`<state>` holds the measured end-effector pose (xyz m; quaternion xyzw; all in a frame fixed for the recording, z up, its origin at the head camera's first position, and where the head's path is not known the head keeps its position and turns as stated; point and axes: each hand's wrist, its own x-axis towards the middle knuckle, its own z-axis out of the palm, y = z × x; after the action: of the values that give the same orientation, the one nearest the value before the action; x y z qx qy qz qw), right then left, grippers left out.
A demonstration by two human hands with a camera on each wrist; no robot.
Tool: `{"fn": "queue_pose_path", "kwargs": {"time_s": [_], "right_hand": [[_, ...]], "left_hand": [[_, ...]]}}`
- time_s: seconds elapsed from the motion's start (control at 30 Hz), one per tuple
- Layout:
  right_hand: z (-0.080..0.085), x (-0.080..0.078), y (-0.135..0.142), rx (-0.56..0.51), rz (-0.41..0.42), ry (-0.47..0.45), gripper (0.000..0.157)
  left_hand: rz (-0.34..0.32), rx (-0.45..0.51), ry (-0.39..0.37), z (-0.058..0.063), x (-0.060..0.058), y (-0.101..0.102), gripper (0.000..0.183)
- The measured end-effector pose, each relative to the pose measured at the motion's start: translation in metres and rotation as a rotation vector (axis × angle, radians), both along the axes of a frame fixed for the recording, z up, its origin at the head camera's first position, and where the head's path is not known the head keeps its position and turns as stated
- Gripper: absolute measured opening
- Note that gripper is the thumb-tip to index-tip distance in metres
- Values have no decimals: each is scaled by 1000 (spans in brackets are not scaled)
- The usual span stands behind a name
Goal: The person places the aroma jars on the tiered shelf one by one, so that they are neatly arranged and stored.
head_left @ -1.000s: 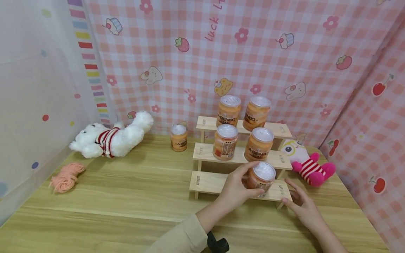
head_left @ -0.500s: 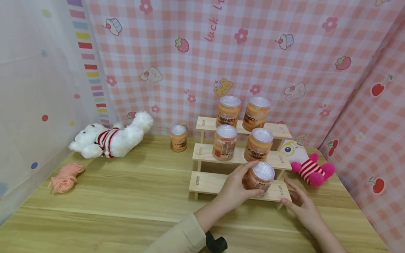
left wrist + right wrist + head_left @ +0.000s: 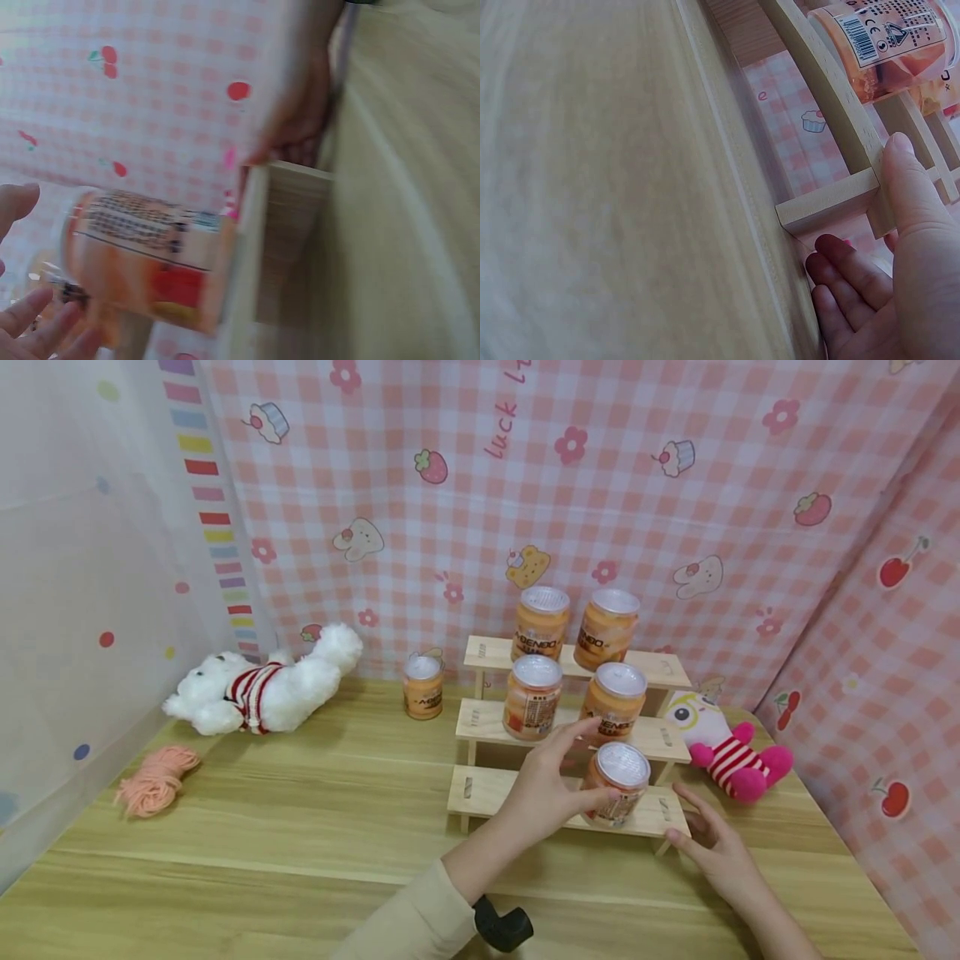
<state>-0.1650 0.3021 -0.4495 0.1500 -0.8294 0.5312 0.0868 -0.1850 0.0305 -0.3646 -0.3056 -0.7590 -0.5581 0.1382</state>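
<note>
In the head view, an orange-labelled can (image 3: pixel 617 789) with a silvery lid stands upright on the lowest step of a wooden three-tier display stand (image 3: pixel 491 791). My left hand (image 3: pixel 536 797) is just left of this can, its thumb and fingers spread apart. The left wrist view shows a gap between the fingers (image 3: pixel 37 330) and the can (image 3: pixel 150 259). At the stand's right end, my right hand (image 3: pixel 722 860) pinches the corner of the lowest board. In the right wrist view its thumb (image 3: pixel 915 187) lies against the board's end; the index finger is mostly hidden.
Two cans stand on the top step and two more on the middle one (image 3: pixel 532 700). Another can (image 3: pixel 423 689) is on the table (image 3: pixel 300 843), left of the stand. A white plush dog (image 3: pixel 262 693), pink yarn (image 3: pixel 159 781) and a pink-white plush doll (image 3: pixel 731 752) lie around.
My left hand has let go of the can on the lowest step and drawn back to the left, its fingers spreading. The can stays in place. My right hand keeps its hold.
</note>
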Motion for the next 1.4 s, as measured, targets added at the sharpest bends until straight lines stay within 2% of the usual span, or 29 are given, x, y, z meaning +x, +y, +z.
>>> {"fn": "queue_pose_path", "kwargs": {"time_s": [0.2,0.33,0.57,0.8,1.0,1.2,1.4], "right_hand": [[0,1,-1,25,-15,4,59],[1,0,-1,38,-20,4,59],[1,-1,0,35,-17,10,59],[0,0,0,22,-17,-2,59],[-1,0,1,-10,3,2,59],[-3,-1,1,-32,24,2,59],[-3,-1,1,-25,16,8,59]], "left_hand": [[-53,78,22,21,5,-14,76],[-55,103,42,31,6,-25,77],[22,118,104,46,5,-47,76],[109,162,126,55,-4,-73,74],[183,204,91,57,-14,-96,73],[261,225,86,51,-29,-117,72],[340,257,-44,41,-42,-133,74]]}}
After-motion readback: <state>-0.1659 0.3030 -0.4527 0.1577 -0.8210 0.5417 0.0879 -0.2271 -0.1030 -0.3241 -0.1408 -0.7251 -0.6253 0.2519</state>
